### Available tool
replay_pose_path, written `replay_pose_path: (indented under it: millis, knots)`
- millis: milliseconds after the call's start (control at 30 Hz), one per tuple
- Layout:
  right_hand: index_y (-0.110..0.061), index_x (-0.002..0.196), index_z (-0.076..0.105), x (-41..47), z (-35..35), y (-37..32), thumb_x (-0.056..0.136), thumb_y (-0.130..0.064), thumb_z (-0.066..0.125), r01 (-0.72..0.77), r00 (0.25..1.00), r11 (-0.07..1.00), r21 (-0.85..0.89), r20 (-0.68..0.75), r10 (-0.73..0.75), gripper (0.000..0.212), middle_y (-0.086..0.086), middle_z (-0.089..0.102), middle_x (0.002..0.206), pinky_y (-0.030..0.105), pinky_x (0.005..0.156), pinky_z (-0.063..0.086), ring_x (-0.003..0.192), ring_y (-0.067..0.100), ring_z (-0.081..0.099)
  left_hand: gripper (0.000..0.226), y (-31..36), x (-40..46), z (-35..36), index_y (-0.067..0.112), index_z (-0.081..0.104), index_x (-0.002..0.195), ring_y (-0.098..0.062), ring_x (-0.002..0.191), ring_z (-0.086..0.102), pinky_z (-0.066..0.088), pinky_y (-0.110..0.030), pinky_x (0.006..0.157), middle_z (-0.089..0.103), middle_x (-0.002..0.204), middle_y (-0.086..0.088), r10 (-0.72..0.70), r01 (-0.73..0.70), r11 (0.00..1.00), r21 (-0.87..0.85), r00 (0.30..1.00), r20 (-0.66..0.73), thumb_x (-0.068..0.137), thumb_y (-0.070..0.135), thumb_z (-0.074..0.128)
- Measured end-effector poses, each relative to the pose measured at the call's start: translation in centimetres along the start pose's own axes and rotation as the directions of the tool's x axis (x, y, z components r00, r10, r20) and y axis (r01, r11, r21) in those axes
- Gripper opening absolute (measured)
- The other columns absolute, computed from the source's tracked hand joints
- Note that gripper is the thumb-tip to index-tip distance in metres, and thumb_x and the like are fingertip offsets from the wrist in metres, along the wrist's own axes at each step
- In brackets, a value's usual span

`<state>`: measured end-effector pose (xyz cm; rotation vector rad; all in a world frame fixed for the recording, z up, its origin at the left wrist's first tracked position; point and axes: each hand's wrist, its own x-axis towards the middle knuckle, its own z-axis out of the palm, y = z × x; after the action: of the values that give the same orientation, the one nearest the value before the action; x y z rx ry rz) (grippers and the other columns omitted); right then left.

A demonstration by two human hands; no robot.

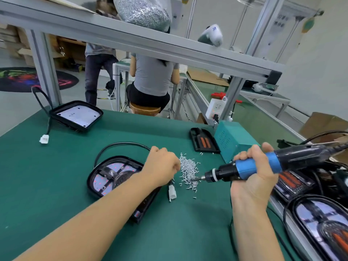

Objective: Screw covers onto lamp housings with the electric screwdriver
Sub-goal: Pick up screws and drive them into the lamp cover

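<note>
So the right hand [254, 172] had its grip wrapped around the electric screwdriver [263, 164], blue and black body, held nearly flat at the right of the frame with the bit [196, 179] pointing left into the pile of screws [188, 171] in the middle of the green worktop [56, 185]. The left hand [162, 166] was curled up at the left edge of that same pile, fingers tucked under, and honestly I couldn't tell whether its grip had a screw pinched in it or nothing at all.

The lamp housing [111, 176] sat at center left, right under the left wrist, clear cover up with little red dots showing inside. Its black cable [116, 146] looped over the top of it, and a white plug [172, 193] lay just beside it near the screws.

Another lamp [77, 114] was in the upper left of the worktop, white back side up, with its own white connector [44, 138] lying close by. A small black part with orange strips [204, 141] sat just left of a teal metal box [233, 138] at upper right. More lamps [323, 225] were stacked along the lower right edge.

In the background, 2 people [152, 76] faced away, and a bag of screws [143, 11] rested on the shelf at the top.
</note>
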<state>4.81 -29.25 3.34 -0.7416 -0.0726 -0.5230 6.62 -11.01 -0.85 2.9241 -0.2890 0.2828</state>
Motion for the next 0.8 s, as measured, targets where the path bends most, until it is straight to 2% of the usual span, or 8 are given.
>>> replay_pose_path:
  millis: [100, 167, 233, 300, 400, 533, 700, 800]
  knots:
    - [-0.019, 0.096, 0.057, 0.0, -0.5, -0.2, 0.084, 0.001, 0.06, -0.002, 1.0, 1.0, -0.003, 0.008, 0.002, 0.023, -0.002, 0.052, 0.064, 0.024, 0.059, 0.048, 0.053, 0.012, 0.052, 0.02, 1.1, 1.2, 1.2, 0.027, 0.071, 0.096, -0.018, 0.101, 0.052, 0.026, -0.031, 0.086, 0.07, 0.098, 0.006, 0.026, -0.037, 0.994, 0.103, 0.994, 0.104, 0.088, 0.015, 0.057]
    - [-0.019, 0.096, 0.057, 0.1, -0.7, -0.2, 0.084, 0.001, 0.06, -0.005, 1.0, 1.0, -0.007, 0.003, 0.005, 0.024, -0.001, 0.049, 0.069, 0.024, 0.06, 0.047, 0.054, 0.012, 0.051, 0.02, 1.7, 1.7, 1.4, 0.025, 0.069, 0.082, -0.02, 0.094, 0.052, 0.026, -0.032, 0.083, 0.066, 0.084, 0.006, 0.028, -0.055, 0.981, 0.188, 0.989, 0.146, 0.085, 0.009, 0.058]
    - [-0.019, 0.097, 0.057, 0.1, -0.9, -0.2, 0.084, 0.001, 0.06, -0.009, 1.0, 1.0, -0.015, 0.011, 0.009, 0.024, 0.0, 0.048, 0.07, 0.025, 0.06, 0.047, 0.055, 0.013, 0.051, 0.028, 2.0, 2.0, 1.3, 0.021, 0.049, 0.062, -0.023, 0.081, 0.049, 0.025, -0.034, 0.082, 0.05, 0.064, 0.004, 0.025, -0.072, 0.96, 0.271, 0.984, 0.175, 0.081, 0.0, 0.055]
    - [-0.019, 0.097, 0.057, 0.1, -0.9, -0.3, 0.081, -0.001, 0.062, -0.009, 1.0, 1.0, -0.018, 0.018, 0.009, 0.025, 0.001, 0.047, 0.071, 0.025, 0.06, 0.047, 0.055, 0.013, 0.051, 0.035, 2.3, 2.2, 1.2, 0.018, 0.035, 0.057, -0.022, 0.068, 0.041, 0.026, -0.036, 0.089, 0.038, 0.057, 0.002, 0.037, -0.1, 0.944, 0.315, 0.979, 0.202, 0.076, -0.005, 0.052]
    - [-0.019, 0.097, 0.057, 0.0, -1.0, -0.3, 0.077, -0.004, 0.064, -0.016, 1.0, 0.999, -0.032, 0.013, 0.017, 0.026, 0.003, 0.045, 0.075, 0.025, 0.06, 0.047, 0.055, 0.013, 0.051, 0.036, 2.7, 2.3, 1.4, 0.016, 0.029, 0.058, -0.017, 0.056, 0.029, 0.025, -0.038, 0.098, 0.033, 0.056, 0.001, 0.056, -0.142, 0.927, 0.347, 0.967, 0.247, 0.076, -0.009, 0.049]
    - [-0.019, 0.097, 0.057, 0.0, -0.9, -0.3, 0.081, -0.002, 0.064, -0.023, 1.0, 0.999, -0.043, 0.02, 0.024, 0.024, 0.002, 0.048, 0.074, 0.025, 0.06, 0.048, 0.056, 0.013, 0.052, 0.035, 2.9, 2.7, 1.5, 0.016, 0.029, 0.061, -0.017, 0.052, 0.027, 0.024, -0.038, 0.101, 0.033, 0.055, 0.001, 0.073, -0.191, 0.901, 0.388, 0.952, 0.299, 0.078, -0.009, 0.046]
    - [-0.019, 0.097, 0.056, 0.1, -0.8, -0.7, 0.088, 0.003, 0.059, -0.008, 1.0, 0.998, -0.06, 0.025, 0.01, 0.024, -0.003, 0.053, 0.065, 0.024, 0.059, 0.049, 0.053, 0.012, 0.053, 0.035, 3.4, 2.6, 1.7, 0.015, 0.029, 0.064, -0.019, 0.057, 0.039, 0.03, -0.033, 0.09, 0.037, 0.061, 0.002, 0.103, -0.243, 0.878, 0.412, 0.937, 0.332, 0.082, -0.006, 0.05]
    - [-0.019, 0.097, 0.056, 0.0, -0.7, -0.6, 0.088, 0.003, 0.059, -0.017, 1.0, 0.998, -0.058, 0.02, 0.018, 0.025, -0.004, 0.054, 0.062, 0.024, 0.059, 0.049, 0.053, 0.012, 0.053, 0.036, 3.4, 2.4, 1.6, 0.015, 0.028, 0.064, -0.02, 0.062, 0.041, 0.026, -0.031, 0.08, 0.036, 0.063, 0.002, 0.11, -0.272, 0.867, 0.416, 0.921, 0.374, 0.085, -0.005, 0.05]
